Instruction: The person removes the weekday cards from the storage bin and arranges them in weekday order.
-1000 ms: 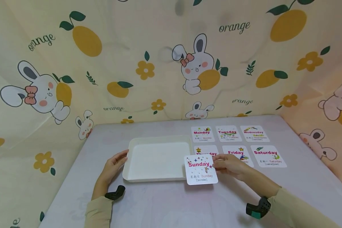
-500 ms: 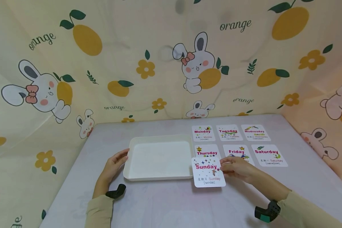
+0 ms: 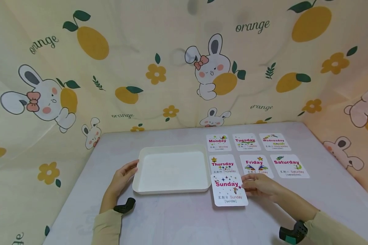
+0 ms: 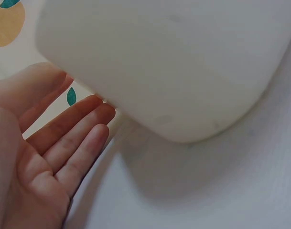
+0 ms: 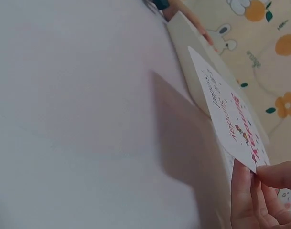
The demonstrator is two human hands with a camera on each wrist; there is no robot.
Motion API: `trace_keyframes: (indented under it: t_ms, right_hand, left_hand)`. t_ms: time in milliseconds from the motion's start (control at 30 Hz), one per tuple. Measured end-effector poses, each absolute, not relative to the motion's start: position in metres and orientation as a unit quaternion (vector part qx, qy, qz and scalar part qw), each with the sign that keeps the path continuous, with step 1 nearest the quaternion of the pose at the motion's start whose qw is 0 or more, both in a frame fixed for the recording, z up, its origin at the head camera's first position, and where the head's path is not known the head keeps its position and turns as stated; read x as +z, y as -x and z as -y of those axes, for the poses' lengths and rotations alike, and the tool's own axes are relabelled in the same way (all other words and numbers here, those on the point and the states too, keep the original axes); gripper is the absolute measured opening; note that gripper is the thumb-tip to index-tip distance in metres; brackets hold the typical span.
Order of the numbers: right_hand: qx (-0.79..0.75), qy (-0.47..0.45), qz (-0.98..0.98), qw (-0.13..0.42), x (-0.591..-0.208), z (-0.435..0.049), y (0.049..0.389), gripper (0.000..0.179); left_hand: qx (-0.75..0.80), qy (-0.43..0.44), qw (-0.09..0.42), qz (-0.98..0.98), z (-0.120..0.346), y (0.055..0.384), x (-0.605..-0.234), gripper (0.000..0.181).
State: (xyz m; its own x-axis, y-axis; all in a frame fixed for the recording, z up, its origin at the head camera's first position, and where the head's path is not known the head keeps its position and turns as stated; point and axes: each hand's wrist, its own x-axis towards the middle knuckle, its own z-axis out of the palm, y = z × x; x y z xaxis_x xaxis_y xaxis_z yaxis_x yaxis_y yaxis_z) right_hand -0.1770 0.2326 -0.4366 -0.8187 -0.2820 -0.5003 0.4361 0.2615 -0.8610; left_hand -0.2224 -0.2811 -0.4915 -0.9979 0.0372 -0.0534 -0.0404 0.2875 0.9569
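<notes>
My right hand (image 3: 260, 185) pinches the right edge of a white Sunday card (image 3: 229, 190) between thumb and fingers. The card is held above the table, beside the tray's near right corner, and its shadow shows in the right wrist view. It overlaps the lower edge of the Thursday card (image 3: 222, 164) in the head view. My left hand (image 3: 121, 178) touches the left edge of a white rectangular tray (image 3: 171, 191). Its fingers (image 4: 80, 152) look fairly straight in the left wrist view, with their tips at the tray's edge. Nothing lies in the tray.
Several cards lie in two rows right of the tray: Monday (image 3: 218, 143), Tuesday (image 3: 246, 142) and Wednesday (image 3: 275, 142) behind, Thursday, Friday (image 3: 256, 165) and Saturday (image 3: 289, 166) in front. A white cloth covers the table (image 3: 168, 221). A patterned curtain (image 3: 171, 34) stands behind and at both sides.
My right hand has moved right and toward the near side with the Sunday card, uncovering more of the Thursday and Friday cards. The left hand stays at the tray's left edge.
</notes>
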Motion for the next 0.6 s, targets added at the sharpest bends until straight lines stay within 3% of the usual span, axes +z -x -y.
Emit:
trace_keyframes:
  t_ms: [600]
  right_hand:
    - [-0.600, -0.046, -0.738, 0.306, -0.448, -0.240, 0.172, 0.033]
  left_hand:
    - [0.597, -0.013, 0.035, -0.801, 0.282, 0.222, -0.491, 0.052]
